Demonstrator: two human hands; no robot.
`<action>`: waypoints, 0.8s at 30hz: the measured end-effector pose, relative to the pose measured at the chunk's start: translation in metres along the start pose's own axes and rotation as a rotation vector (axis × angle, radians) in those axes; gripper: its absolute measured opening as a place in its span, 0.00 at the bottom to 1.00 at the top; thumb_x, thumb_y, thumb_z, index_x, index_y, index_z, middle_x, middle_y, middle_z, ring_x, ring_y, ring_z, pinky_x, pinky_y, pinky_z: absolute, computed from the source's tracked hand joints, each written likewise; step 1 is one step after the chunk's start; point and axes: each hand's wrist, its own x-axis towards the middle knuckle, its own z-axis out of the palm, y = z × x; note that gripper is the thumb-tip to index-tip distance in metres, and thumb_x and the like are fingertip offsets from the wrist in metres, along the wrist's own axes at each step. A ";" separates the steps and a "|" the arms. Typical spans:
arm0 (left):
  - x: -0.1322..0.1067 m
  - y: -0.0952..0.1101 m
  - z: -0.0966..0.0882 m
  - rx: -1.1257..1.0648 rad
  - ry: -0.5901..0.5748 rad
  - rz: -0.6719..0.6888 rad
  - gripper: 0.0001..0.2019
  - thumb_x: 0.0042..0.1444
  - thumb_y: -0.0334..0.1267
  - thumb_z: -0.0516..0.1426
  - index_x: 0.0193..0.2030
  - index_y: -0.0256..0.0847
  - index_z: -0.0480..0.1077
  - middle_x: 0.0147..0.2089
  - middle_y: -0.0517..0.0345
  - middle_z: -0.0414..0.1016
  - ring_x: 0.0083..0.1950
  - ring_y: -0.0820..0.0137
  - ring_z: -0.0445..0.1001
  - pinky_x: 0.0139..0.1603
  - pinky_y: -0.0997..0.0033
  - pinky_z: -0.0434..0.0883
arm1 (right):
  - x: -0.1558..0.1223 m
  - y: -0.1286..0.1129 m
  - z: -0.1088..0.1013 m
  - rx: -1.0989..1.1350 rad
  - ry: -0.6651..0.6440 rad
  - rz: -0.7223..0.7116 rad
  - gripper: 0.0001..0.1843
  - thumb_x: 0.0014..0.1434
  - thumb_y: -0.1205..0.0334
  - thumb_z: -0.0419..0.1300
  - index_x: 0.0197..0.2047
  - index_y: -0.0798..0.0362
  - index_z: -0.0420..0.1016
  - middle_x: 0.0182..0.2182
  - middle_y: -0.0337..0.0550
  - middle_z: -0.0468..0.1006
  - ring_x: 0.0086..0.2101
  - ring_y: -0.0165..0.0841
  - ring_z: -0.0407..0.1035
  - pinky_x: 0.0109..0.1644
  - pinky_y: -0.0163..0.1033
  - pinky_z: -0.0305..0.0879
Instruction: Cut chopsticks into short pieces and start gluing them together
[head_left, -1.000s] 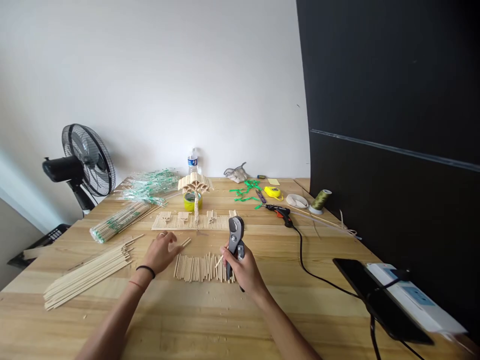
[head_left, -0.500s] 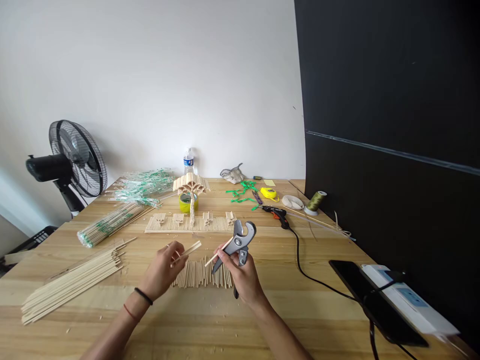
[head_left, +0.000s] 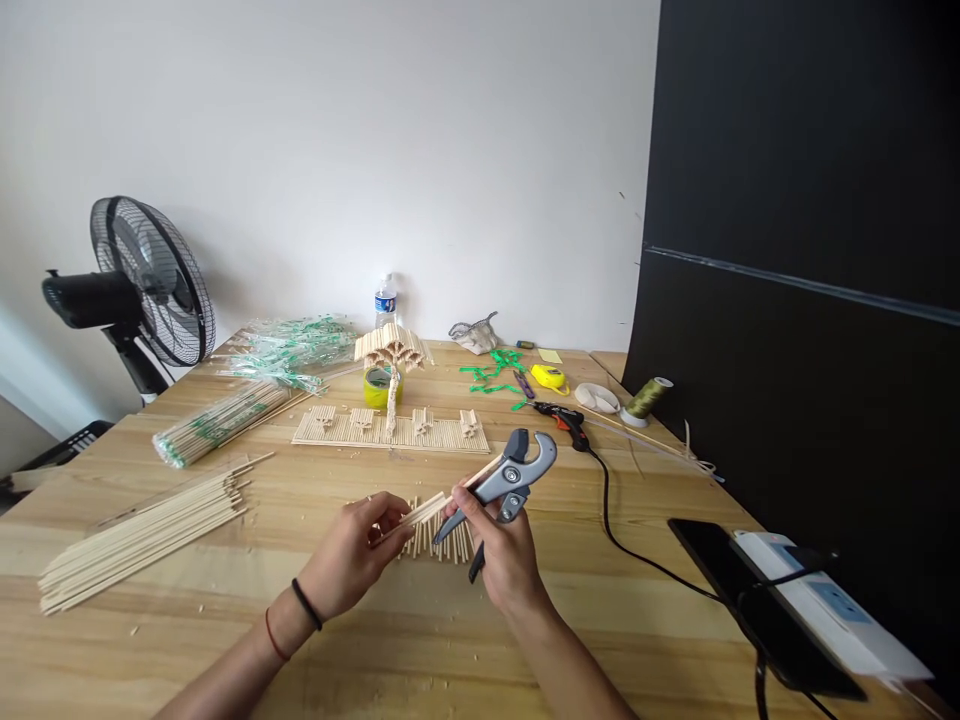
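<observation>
Head view: compared with the frame half a second earlier, our left hand has closed the gap to our right hand, and the short sticks it carries now reach the right fingertips. The left fingers pinch these sticks near their lower ends. The right hand is wrapped around the grey hand cutter, its head directed toward 1 o'clock, with a further stick lying along the tool. No stick visibly sits between blade and hook. We judge this to be a gathering or aligning step rather than a cut; we cannot tell which. With the hands as dial centre and 12 o'clock away from us, locate the remaining items as follows: the row of cut sticks lies directly below, partly hidden by the hands; the slatted stick panel at 11 o'clock; the loose long sticks at 9 o'clock; the glue gun at 2 o'clock.
</observation>
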 end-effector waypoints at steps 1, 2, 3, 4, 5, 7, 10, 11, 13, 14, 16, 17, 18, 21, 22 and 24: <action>0.000 0.001 0.000 -0.005 -0.001 0.000 0.09 0.67 0.43 0.56 0.40 0.40 0.71 0.27 0.62 0.70 0.28 0.72 0.66 0.30 0.74 0.64 | 0.000 0.000 0.000 -0.006 0.003 -0.004 0.15 0.53 0.52 0.75 0.32 0.51 0.76 0.25 0.36 0.76 0.28 0.35 0.71 0.36 0.40 0.69; -0.001 0.003 0.000 -0.009 0.000 0.003 0.09 0.66 0.43 0.57 0.40 0.40 0.72 0.28 0.62 0.71 0.28 0.72 0.66 0.30 0.74 0.64 | 0.000 -0.001 0.000 -0.015 0.007 -0.008 0.15 0.53 0.52 0.74 0.32 0.51 0.75 0.24 0.36 0.76 0.27 0.34 0.70 0.35 0.40 0.69; -0.001 0.005 -0.001 -0.014 -0.001 0.007 0.09 0.66 0.43 0.57 0.40 0.40 0.72 0.28 0.62 0.71 0.28 0.72 0.66 0.30 0.74 0.64 | 0.000 -0.001 0.000 -0.025 0.012 -0.015 0.15 0.53 0.53 0.74 0.32 0.51 0.75 0.24 0.36 0.75 0.26 0.34 0.70 0.34 0.40 0.68; -0.001 0.006 -0.001 -0.019 -0.003 0.012 0.09 0.66 0.43 0.57 0.40 0.40 0.72 0.28 0.61 0.71 0.29 0.71 0.67 0.30 0.73 0.64 | 0.000 0.000 0.000 -0.036 0.016 -0.022 0.15 0.53 0.53 0.74 0.32 0.51 0.75 0.24 0.36 0.75 0.26 0.33 0.69 0.34 0.40 0.68; -0.002 0.007 -0.002 -0.024 -0.006 0.017 0.08 0.66 0.42 0.57 0.40 0.40 0.72 0.28 0.61 0.72 0.29 0.71 0.67 0.30 0.73 0.65 | 0.000 0.000 0.000 -0.046 0.018 -0.029 0.15 0.53 0.53 0.74 0.32 0.51 0.75 0.25 0.36 0.75 0.26 0.33 0.69 0.34 0.40 0.68; -0.002 0.009 -0.003 -0.038 -0.017 0.023 0.07 0.65 0.41 0.57 0.41 0.40 0.72 0.29 0.60 0.72 0.29 0.71 0.67 0.31 0.73 0.65 | -0.001 0.001 0.000 -0.058 0.012 -0.037 0.15 0.53 0.53 0.74 0.33 0.51 0.75 0.26 0.36 0.76 0.26 0.33 0.70 0.35 0.40 0.69; -0.002 0.009 -0.005 -0.086 -0.028 0.014 0.07 0.65 0.40 0.57 0.42 0.39 0.72 0.30 0.59 0.73 0.31 0.71 0.69 0.33 0.72 0.67 | -0.001 0.002 0.001 -0.051 0.008 -0.018 0.16 0.52 0.52 0.74 0.35 0.50 0.75 0.27 0.36 0.76 0.28 0.35 0.71 0.37 0.42 0.70; -0.002 0.010 -0.005 -0.108 -0.033 0.007 0.07 0.65 0.40 0.57 0.43 0.38 0.73 0.31 0.58 0.74 0.31 0.71 0.69 0.33 0.72 0.67 | -0.001 0.001 0.002 -0.037 0.012 -0.008 0.16 0.52 0.51 0.74 0.35 0.50 0.74 0.28 0.36 0.76 0.28 0.35 0.71 0.37 0.42 0.71; -0.002 0.010 -0.005 -0.156 -0.044 -0.008 0.08 0.65 0.40 0.58 0.43 0.38 0.73 0.32 0.58 0.75 0.32 0.71 0.70 0.34 0.72 0.68 | -0.002 0.001 0.003 -0.013 0.023 0.011 0.17 0.51 0.51 0.75 0.35 0.50 0.74 0.27 0.35 0.75 0.28 0.35 0.71 0.37 0.42 0.70; -0.002 0.010 -0.004 -0.183 -0.052 -0.015 0.08 0.65 0.41 0.58 0.44 0.38 0.73 0.32 0.57 0.76 0.32 0.71 0.70 0.34 0.72 0.68 | -0.002 0.001 0.003 -0.008 0.028 0.018 0.18 0.51 0.51 0.75 0.35 0.49 0.73 0.26 0.34 0.74 0.27 0.34 0.70 0.35 0.41 0.70; -0.002 0.012 -0.003 -0.236 -0.073 -0.027 0.08 0.65 0.40 0.59 0.44 0.37 0.73 0.33 0.57 0.77 0.33 0.71 0.71 0.34 0.72 0.69 | -0.002 0.002 0.004 -0.012 0.027 0.029 0.18 0.52 0.50 0.74 0.33 0.50 0.72 0.21 0.31 0.70 0.23 0.32 0.66 0.31 0.39 0.66; -0.003 0.013 -0.003 -0.256 -0.081 -0.031 0.08 0.65 0.40 0.59 0.44 0.37 0.73 0.33 0.57 0.77 0.33 0.71 0.72 0.34 0.73 0.69 | -0.002 0.003 0.004 -0.015 0.021 0.035 0.17 0.52 0.50 0.74 0.33 0.50 0.72 0.19 0.30 0.68 0.21 0.31 0.64 0.28 0.38 0.64; -0.003 0.014 -0.002 -0.271 -0.088 -0.034 0.08 0.65 0.40 0.59 0.45 0.37 0.73 0.33 0.57 0.77 0.32 0.71 0.72 0.34 0.73 0.69 | -0.002 0.004 0.003 -0.017 0.013 0.041 0.17 0.53 0.49 0.73 0.32 0.50 0.72 0.18 0.30 0.66 0.20 0.30 0.62 0.27 0.37 0.62; -0.005 0.016 -0.001 -0.271 -0.083 -0.038 0.08 0.65 0.40 0.59 0.45 0.37 0.73 0.32 0.57 0.77 0.32 0.71 0.71 0.33 0.73 0.68 | -0.003 0.004 0.003 -0.021 -0.002 0.046 0.17 0.54 0.50 0.73 0.31 0.50 0.72 0.18 0.30 0.65 0.21 0.30 0.62 0.28 0.37 0.63; -0.005 0.016 -0.001 -0.263 -0.079 -0.037 0.08 0.65 0.40 0.59 0.45 0.37 0.73 0.33 0.57 0.77 0.32 0.71 0.71 0.34 0.72 0.69 | -0.003 0.004 0.004 -0.022 0.002 0.040 0.17 0.54 0.50 0.73 0.30 0.50 0.72 0.18 0.31 0.66 0.22 0.30 0.63 0.29 0.37 0.64; -0.005 0.014 -0.001 -0.246 -0.072 -0.036 0.09 0.65 0.41 0.59 0.45 0.37 0.73 0.34 0.56 0.77 0.33 0.70 0.72 0.35 0.71 0.69 | -0.003 0.003 0.004 -0.014 0.008 0.033 0.17 0.53 0.51 0.73 0.30 0.50 0.71 0.20 0.32 0.68 0.22 0.30 0.65 0.30 0.38 0.65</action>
